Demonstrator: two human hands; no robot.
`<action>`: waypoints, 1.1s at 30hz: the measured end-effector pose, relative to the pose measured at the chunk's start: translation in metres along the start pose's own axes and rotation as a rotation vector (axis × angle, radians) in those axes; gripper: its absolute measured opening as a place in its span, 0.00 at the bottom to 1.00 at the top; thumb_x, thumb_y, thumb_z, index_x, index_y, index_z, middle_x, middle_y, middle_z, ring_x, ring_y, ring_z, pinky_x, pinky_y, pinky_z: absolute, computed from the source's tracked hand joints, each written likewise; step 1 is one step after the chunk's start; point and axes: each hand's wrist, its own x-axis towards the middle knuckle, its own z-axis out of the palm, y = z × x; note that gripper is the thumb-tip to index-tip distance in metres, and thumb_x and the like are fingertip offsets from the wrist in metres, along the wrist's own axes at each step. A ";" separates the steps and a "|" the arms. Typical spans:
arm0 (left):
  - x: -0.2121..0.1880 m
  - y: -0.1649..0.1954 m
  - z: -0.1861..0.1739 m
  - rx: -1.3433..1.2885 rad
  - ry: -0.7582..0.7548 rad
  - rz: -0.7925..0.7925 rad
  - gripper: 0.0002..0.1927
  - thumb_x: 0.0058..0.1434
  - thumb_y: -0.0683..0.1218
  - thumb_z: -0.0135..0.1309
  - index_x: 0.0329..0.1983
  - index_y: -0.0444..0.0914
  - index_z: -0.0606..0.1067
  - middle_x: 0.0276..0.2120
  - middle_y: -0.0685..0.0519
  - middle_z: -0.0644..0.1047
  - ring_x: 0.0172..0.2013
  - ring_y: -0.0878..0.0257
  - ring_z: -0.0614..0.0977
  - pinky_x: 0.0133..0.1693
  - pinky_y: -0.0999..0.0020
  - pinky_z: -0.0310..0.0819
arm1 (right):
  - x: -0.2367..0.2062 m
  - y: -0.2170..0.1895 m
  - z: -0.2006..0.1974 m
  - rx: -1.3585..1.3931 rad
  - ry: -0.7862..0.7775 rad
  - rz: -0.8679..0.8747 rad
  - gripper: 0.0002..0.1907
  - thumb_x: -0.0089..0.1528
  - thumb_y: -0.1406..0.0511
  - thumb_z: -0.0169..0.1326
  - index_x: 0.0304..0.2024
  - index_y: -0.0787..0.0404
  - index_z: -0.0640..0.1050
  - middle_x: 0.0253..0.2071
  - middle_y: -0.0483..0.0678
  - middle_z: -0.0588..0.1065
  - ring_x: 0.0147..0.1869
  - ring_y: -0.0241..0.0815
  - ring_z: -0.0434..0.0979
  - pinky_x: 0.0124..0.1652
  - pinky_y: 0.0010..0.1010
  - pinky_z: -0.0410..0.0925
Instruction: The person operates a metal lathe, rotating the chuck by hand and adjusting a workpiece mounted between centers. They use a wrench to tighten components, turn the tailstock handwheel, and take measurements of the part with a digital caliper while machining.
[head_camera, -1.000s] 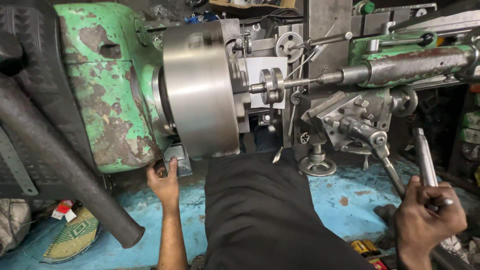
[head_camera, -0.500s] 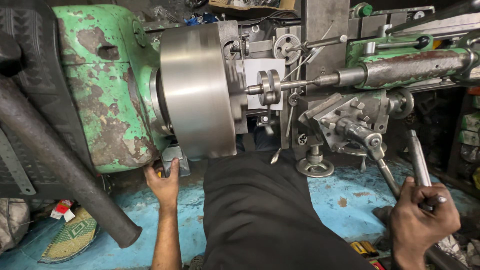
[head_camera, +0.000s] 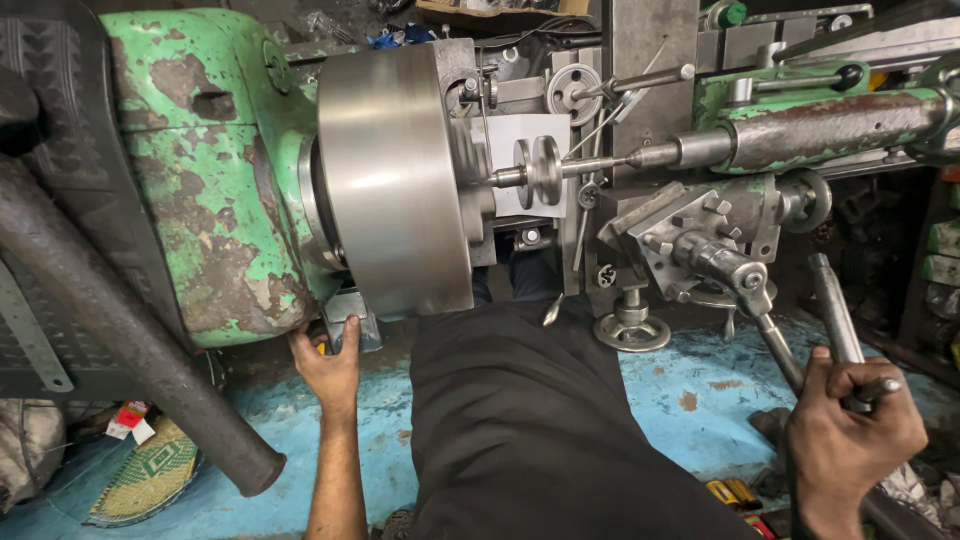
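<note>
L hand (head_camera: 328, 365) fingers grasping small lever (head_camera: 345, 312) under lathe chuck (head_camera: 395, 180); R hand (head_camera: 850, 435) clenched round metal handle (head_camera: 835, 320).

Open blue floor (head_camera: 670, 400) lies between the hands; the chuck (head_camera: 395, 180) and toolpost (head_camera: 700, 245) crowd above.

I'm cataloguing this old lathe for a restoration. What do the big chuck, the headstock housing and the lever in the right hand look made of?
Chuck: bare steel, brushed grey sheen.
Headstock housing: probably cast iron; green paint flaking to brown rust.
Lever, gripped by the right hand: dull grey metal rod, likely steel.
</note>
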 end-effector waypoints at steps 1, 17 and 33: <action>0.000 0.000 0.000 -0.003 -0.001 0.003 0.33 0.59 0.51 0.71 0.58 0.27 0.70 0.51 0.41 0.74 0.49 0.52 0.78 0.45 0.62 0.75 | 0.001 -0.003 -0.001 -0.004 -0.002 0.015 0.17 0.69 0.77 0.55 0.28 0.65 0.65 0.32 0.45 0.70 0.34 0.29 0.67 0.40 0.20 0.67; -0.018 0.062 0.019 0.287 -0.028 0.007 0.39 0.55 0.48 0.67 0.66 0.32 0.64 0.59 0.36 0.70 0.61 0.40 0.73 0.62 0.45 0.67 | 0.005 -0.009 -0.006 0.031 0.004 0.065 0.16 0.70 0.76 0.56 0.30 0.65 0.65 0.31 0.45 0.68 0.35 0.28 0.66 0.39 0.20 0.64; 0.137 0.312 -0.020 -0.029 -0.251 0.517 0.22 0.82 0.44 0.34 0.75 0.34 0.64 0.75 0.42 0.59 0.77 0.41 0.57 0.77 0.50 0.47 | 0.017 -0.022 -0.020 -0.028 0.012 0.070 0.16 0.72 0.76 0.59 0.32 0.67 0.67 0.32 0.45 0.70 0.32 0.28 0.66 0.35 0.19 0.60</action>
